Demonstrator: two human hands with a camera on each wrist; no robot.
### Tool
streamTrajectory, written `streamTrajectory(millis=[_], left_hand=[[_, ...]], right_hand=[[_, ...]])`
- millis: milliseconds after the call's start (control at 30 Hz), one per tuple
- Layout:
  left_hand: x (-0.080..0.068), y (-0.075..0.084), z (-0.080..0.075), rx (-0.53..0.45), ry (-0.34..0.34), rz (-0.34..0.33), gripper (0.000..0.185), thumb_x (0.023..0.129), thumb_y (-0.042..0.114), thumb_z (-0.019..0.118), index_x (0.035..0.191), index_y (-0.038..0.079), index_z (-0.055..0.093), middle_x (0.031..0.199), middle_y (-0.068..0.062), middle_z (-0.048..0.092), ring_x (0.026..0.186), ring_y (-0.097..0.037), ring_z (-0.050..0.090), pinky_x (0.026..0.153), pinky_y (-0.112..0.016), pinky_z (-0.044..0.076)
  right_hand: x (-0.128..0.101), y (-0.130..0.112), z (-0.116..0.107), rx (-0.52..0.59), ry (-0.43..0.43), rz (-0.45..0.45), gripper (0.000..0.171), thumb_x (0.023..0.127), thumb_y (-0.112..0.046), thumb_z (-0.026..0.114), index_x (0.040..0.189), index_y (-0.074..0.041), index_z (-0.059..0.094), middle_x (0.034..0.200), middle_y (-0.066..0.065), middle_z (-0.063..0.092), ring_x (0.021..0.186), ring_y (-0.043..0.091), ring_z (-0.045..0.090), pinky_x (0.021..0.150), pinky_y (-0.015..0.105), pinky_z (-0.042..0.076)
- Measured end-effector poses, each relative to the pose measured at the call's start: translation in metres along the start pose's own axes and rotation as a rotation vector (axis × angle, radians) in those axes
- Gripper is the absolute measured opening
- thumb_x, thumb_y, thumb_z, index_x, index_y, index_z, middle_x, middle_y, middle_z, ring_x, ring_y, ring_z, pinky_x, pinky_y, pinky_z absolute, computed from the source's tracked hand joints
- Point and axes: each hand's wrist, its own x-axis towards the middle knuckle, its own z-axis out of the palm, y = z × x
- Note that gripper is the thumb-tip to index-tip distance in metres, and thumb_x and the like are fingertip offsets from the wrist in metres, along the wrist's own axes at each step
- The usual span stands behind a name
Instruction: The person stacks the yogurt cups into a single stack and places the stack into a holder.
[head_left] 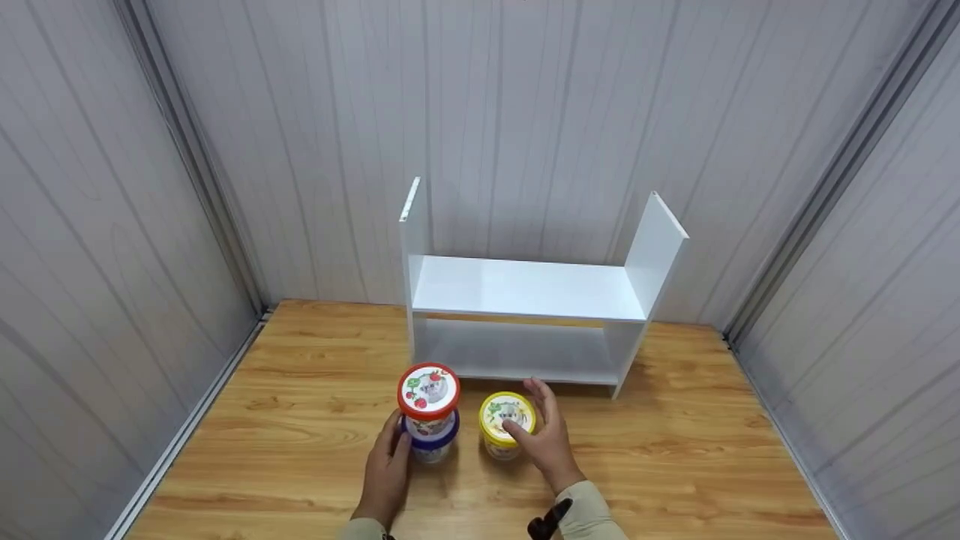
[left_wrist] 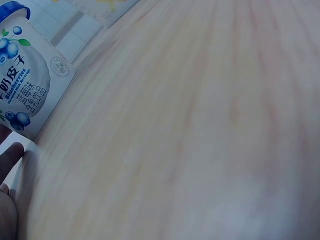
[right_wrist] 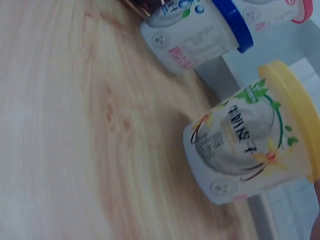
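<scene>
In the head view, a red-lidded tub [head_left: 429,391] stands on a blue-lidded tub [head_left: 433,441], one stacked over the other. My left hand [head_left: 386,469] is at the left side of the lower tub, fingers and thumb fairly straight beside it. The left wrist view shows blueberries printed on that blue-lidded tub [left_wrist: 25,80], with a fingertip near its base. A yellow-lidded tub [head_left: 504,424] is to the right of the stack. Around its right side my right hand [head_left: 551,442] is spread, the thumb over the lid's edge and the fingers extended behind. Contact there cannot be made out.
A white two-level shelf [head_left: 525,289] with upright side panels stands behind the tubs. Wood-grain table [head_left: 300,420] surrounds them. Pale panelled walls [head_left: 480,127] close in the back and both sides.
</scene>
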Motion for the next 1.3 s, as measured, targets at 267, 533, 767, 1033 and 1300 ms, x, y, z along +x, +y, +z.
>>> streamTrajectory(millis=[267,533,767,1033,1300], left_hand=[[0.000,-0.001,0.001,-0.003,0.003,0.013,0.053,0.108,0.029,0.048,0.158,0.017,0.034,0.159,-0.016,0.038,0.148,-0.037,0.032,0.120,-0.058,0.026],[0.001,0.000,0.002,-0.023,-0.003,0.007,0.053,0.108,0.030,0.048,0.158,0.018,0.035,0.159,-0.016,0.039,0.148,-0.037,0.032,0.120,-0.059,0.026],[0.000,0.001,0.002,-0.011,0.000,0.004,0.054,0.108,0.032,0.048,0.158,0.018,0.034,0.159,-0.015,0.039,0.148,-0.037,0.032,0.120,-0.059,0.025],[0.000,0.001,0.001,0.000,-0.004,-0.004,0.054,0.108,0.027,0.048,0.158,0.016,0.033,0.159,-0.018,0.039,0.148,-0.038,0.032,0.120,-0.058,0.025],[0.000,0.000,0.001,-0.002,-0.005,-0.017,0.055,0.108,0.030,0.048,0.159,0.017,0.033,0.160,-0.017,0.037,0.148,-0.038,0.031,0.120,-0.059,0.025]], right_hand=[[-0.002,0.040,-0.004,0.049,-0.031,0.100,0.091,0.082,-0.012,0.085,0.156,-0.009,0.032,0.158,0.012,0.040,0.148,0.029,0.033,0.122,0.048,0.024],[-0.007,0.051,-0.006,0.044,-0.054,0.130,0.100,0.079,-0.012,0.087,0.158,-0.006,0.027,0.158,0.019,0.037,0.145,0.033,0.036,0.114,0.024,0.033],[-0.009,0.057,-0.007,0.051,-0.070,0.185,0.105,0.079,-0.013,0.087,0.160,-0.005,0.020,0.161,0.023,0.029,0.146,0.037,0.034,0.118,0.049,0.029],[-0.014,0.060,-0.003,0.047,-0.080,0.211,0.111,0.076,-0.015,0.090,0.160,-0.007,0.020,0.159,0.020,0.033,0.142,0.035,0.039,0.114,0.037,0.036],[-0.016,0.063,-0.001,0.060,-0.057,0.191,0.107,0.075,-0.010,0.090,0.158,-0.003,0.024,0.155,0.022,0.039,0.141,0.034,0.039,0.110,0.023,0.036]])
